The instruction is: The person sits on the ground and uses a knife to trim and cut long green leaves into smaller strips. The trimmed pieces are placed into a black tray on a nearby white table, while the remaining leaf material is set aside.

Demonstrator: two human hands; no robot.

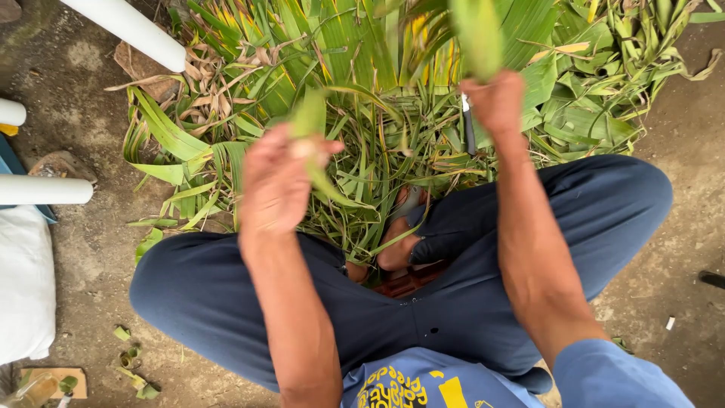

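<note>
Green fills the upper half of the frame: a broad heap of leaves (362, 98), long blades and wider fronds with some yellowed and dry brown ones mixed in, spread over the bare dirt floor (68, 68). Below it, in the lower middle, the person sits with knees spread in dark blue trousers (596, 211), bare feet (396, 249) tucked together at the centre just under the edge of the heap. White pipes (128, 30) cross the upper left corner and left edge, with a white sack (23, 279) beneath them at the lower left. The left hand (276, 185), left of centre, is closed around a folded strip of leaf (310, 121) that rises from its fingers. The right hand (495, 102), higher and right of centre, is clenched on a leaf blade (476, 34), blurred, that runs up to the top edge. A dark knife-like tool (468, 125) shows just beside the right hand, though whether that hand grips it cannot be told. Small cut green scraps (132, 366) lie on the floor at the lower left. The step in hand looks like stripping or tearing a leaf into strips, the two hands drawn apart; the next move would seem to call for a firm, even pull along the grain, keeping the strip from snapping.
</note>
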